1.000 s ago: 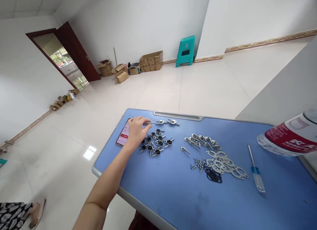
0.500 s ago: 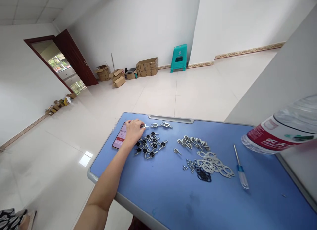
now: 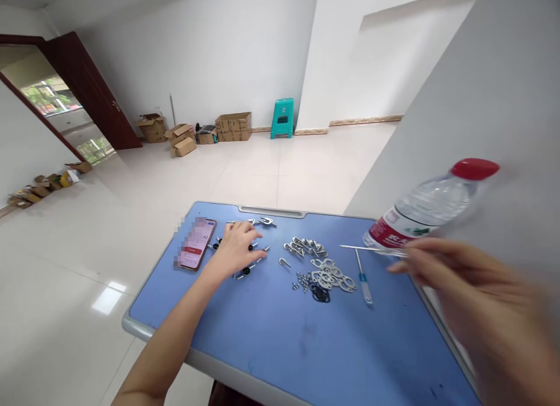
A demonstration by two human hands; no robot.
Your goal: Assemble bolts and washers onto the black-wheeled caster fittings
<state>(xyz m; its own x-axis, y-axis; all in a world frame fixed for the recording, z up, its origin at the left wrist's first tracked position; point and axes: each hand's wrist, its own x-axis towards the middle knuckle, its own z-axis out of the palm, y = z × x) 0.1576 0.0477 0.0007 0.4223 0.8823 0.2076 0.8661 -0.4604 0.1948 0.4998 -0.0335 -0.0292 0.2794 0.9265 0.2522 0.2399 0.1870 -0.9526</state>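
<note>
Black-centred fittings (image 3: 246, 271) lie at left on the table (image 3: 262, 330) beneath our left hand (image 3: 235, 249), grip loosely spread; our right hand (image 3: 472, 292) pinches a thin metal rod (image 3: 356, 247) by one end, probably so its tip stands free.

White walls (image 3: 196, 50) border a glossy pale floor (image 3: 245, 181), with 1 dark door (image 3: 91, 94) open.

Slender silvery tool (image 3: 371, 249) observed aloft, nearly level; black-centred metal parts (image 3: 246, 271) observed lying clustered, partly hidden, on the blue tabletop (image 3: 271, 336).
</note>
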